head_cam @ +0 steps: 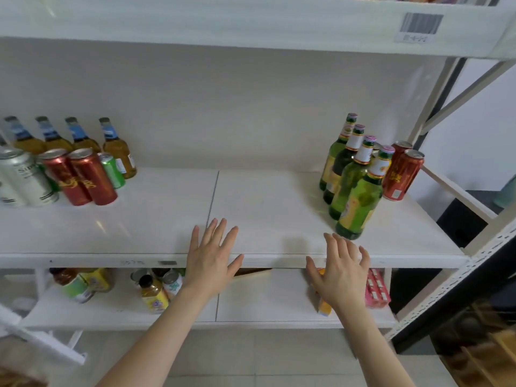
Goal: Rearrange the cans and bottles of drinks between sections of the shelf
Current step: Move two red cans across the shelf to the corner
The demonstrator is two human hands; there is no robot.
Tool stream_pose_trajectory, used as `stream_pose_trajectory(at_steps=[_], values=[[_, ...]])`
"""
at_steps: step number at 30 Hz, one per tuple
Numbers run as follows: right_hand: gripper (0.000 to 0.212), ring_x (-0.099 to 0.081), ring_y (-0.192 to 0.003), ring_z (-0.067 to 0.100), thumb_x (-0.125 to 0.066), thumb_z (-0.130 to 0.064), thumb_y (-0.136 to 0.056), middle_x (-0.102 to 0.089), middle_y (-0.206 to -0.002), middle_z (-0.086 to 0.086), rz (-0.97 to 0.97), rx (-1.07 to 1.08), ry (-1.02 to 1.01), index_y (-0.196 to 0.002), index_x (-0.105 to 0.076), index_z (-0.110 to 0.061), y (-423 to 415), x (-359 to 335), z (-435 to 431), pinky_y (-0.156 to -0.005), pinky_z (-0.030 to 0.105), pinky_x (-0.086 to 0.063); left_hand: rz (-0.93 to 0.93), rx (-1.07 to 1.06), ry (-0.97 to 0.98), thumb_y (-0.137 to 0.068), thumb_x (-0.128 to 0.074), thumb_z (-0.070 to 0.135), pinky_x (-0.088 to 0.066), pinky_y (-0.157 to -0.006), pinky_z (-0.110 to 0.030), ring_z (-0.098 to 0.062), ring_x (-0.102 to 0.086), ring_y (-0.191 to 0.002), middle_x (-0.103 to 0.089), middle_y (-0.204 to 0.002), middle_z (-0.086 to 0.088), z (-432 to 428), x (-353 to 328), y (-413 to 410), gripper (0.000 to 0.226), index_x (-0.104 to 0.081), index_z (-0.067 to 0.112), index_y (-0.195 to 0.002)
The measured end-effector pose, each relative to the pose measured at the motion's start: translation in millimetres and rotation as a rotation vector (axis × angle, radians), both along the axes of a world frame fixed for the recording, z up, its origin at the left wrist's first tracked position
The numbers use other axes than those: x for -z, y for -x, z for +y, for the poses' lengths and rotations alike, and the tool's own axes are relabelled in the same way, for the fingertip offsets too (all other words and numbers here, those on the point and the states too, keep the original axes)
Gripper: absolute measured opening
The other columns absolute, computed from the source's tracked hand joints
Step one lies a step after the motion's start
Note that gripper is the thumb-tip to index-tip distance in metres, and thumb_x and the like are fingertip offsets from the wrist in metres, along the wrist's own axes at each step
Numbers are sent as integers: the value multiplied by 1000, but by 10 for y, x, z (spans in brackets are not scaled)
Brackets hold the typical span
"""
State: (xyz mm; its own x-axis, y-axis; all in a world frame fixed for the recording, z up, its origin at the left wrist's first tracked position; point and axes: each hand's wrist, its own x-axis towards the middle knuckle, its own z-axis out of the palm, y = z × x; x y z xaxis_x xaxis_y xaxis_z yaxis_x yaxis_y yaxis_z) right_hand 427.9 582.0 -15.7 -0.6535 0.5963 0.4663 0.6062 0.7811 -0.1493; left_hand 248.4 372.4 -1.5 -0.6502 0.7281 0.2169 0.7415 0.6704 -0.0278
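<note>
Ur L hand (212, 255) & R hand (339, 269): fingers spread, empty, over shelf (265, 208) near edge | nearest green bottle (360, 202) upright, right section, just far-right of R fingertips (344, 247) | R hand nearer, L well apart.

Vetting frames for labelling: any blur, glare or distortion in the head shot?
Head view: wide-angle lens bows the shelf edge and leans the green bottles outward; faint glare streaks on its board left of centre; right hand slightly blurred, left hand sharper; barcode label print unreadable.
</note>
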Motion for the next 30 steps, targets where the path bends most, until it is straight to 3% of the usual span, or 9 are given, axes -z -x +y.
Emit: stream_pose_trajectory(at_steps=[3, 5, 9, 20, 27, 30], values=[[64, -55, -124, 34, -41, -55, -87, -62, -131, 13, -16, -12, 2, -127, -59, -8, 241, 17, -382, -104, 59, -34, 37, -17, 35, -91, -28, 58, -32, -111, -58, -31, -46, -138, -53, -145, -11, -357, 10, 204, 66, -57, 20, -137], [65, -53, -127, 35, -40, -54, -87, -60, -135, 14, -33, -30, 1, -128, -59, -8, 405, 11, -624, -106, 59, -33, 60, -35, 42, -93, -31, 58, -22, -115, -57, -30, -39, -143, -47, -151, -11, -575, 19, 336, 64, -51, 21, -142], [67, -52, -130, 35, -38, -55, -86, -58, -138, 15, -76, -75, 19, -130, -58, -9, 783, -23, -1042, -106, 59, -33, 28, -57, 69, -99, -30, 57, 1, -121, -53, -27, -7, -154, -14, -166, -7, -981, -13, 620, 65, -22, 26, -156], [68, -54, -127, 34, -41, -55, -82, -59, -137, 15, -76, -205, 28, -129, -60, -9, 2180, -149, -2007, -106, 56, -25, 69, -177, 94, -100, -30, 54, 1, -121, -55, -27, 1, -154, -6, -167, -10, -2004, -175, 1755, 65, -18, 24, -157], [70, -50, -132, 33, -43, -57, -83, -55, -142, 15, -74, -230, -7, -133, -56, -11, 3023, -238, -2800, -108, 58, -25, 105, -199, 8, -97, -41, 54, -6, -122, -56, -29, -10, -153, -17, -165, -12, -2806, -252, 2430, 66, -31, 22, -154], [70, -49, -133, 34, -43, -58, -83, -54, -142, 15, -66, -190, -15, -134, -55, -11, 3312, -261, -3132, -108, 60, -28, 122, -163, 24, -97, -40, 54, -6, -121, -55, -28, -9, -153, -16, -165, -12, -3098, -300, 2741, 68, -27, 23, -155]])
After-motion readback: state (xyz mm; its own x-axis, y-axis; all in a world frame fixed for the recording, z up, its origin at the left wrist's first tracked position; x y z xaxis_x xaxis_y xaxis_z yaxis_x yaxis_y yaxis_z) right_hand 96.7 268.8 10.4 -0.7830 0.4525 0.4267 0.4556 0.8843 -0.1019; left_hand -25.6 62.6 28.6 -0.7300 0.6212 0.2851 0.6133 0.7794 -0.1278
